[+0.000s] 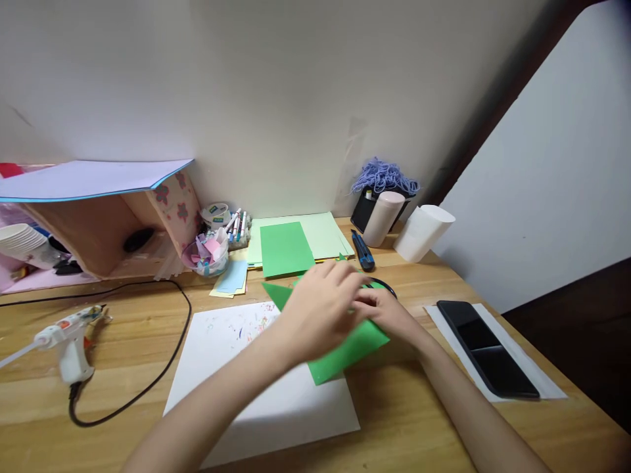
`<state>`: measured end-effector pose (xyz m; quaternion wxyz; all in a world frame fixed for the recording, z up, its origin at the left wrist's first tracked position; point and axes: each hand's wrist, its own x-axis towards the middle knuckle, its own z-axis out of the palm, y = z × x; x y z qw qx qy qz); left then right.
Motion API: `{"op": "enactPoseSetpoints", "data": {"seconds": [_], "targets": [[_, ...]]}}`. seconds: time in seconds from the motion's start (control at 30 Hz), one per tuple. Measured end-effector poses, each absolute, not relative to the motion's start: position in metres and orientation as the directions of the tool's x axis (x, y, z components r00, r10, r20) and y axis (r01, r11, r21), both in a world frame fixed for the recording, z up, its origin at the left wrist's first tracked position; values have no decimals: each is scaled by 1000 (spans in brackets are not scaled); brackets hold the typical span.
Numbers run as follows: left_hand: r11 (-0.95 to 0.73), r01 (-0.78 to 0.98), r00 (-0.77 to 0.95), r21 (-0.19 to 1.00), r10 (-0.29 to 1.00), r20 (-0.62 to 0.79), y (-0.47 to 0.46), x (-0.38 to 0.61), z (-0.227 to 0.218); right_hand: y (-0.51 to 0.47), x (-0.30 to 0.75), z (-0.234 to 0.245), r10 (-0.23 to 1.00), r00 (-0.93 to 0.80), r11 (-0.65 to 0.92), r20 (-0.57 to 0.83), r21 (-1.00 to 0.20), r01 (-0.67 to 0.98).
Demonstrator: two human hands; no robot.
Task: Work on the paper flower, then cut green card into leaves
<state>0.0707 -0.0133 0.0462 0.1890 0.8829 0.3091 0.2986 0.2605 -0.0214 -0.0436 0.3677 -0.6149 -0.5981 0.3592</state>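
Note:
My left hand (320, 309) reaches across the middle with its fingers curled over a piece of green paper (348, 351). My right hand (387, 312) meets it from the right, its fingertips closed at the paper's upper edge, close to the left fingers. One pointed green corner sticks out on the left, and the lower part hangs above a white sheet (276, 407) with coloured marks. Just behind my right hand a black loop (389, 288), like a scissors handle, shows beside more green paper; the rest of it is hidden. Both hands cover much of the paper.
A glue gun (73, 348) with a looping black cord (185, 328) lies left. At the back are a green sheet (286, 249), a blue utility knife (363, 251), a tub of scraps (210, 253) and paper rolls (424, 231). A phone (486, 348) rests right.

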Motion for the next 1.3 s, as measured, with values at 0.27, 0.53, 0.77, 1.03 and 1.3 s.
{"op": "enactPoseSetpoints", "data": {"seconds": [0.27, 0.53, 0.77, 1.03, 1.3], "targets": [[-604, 677, 638, 422, 767, 74, 33, 23, -24, -17, 272, -43, 998, 47, 20, 48, -874, 486], [-263, 543, 260, 797, 956, 137, 55, -11, -53, -10, 306, -83, 980, 194, -151, 53, -442, 884], [-128, 305, 194, 944, 978, 70, 48, -3, -78, -4, 297, -87, 954, 269, -184, 131, -452, 873], [-128, 310, 52, 942, 992, 118, 47, -7, -71, -24, 258, -65, 976, -107, -190, -189, -982, -3], [-142, 258, -113, 956, 978, 176, 41, -5, -40, -53, 230, -52, 808, -536, -259, -246, -964, 52]]}}
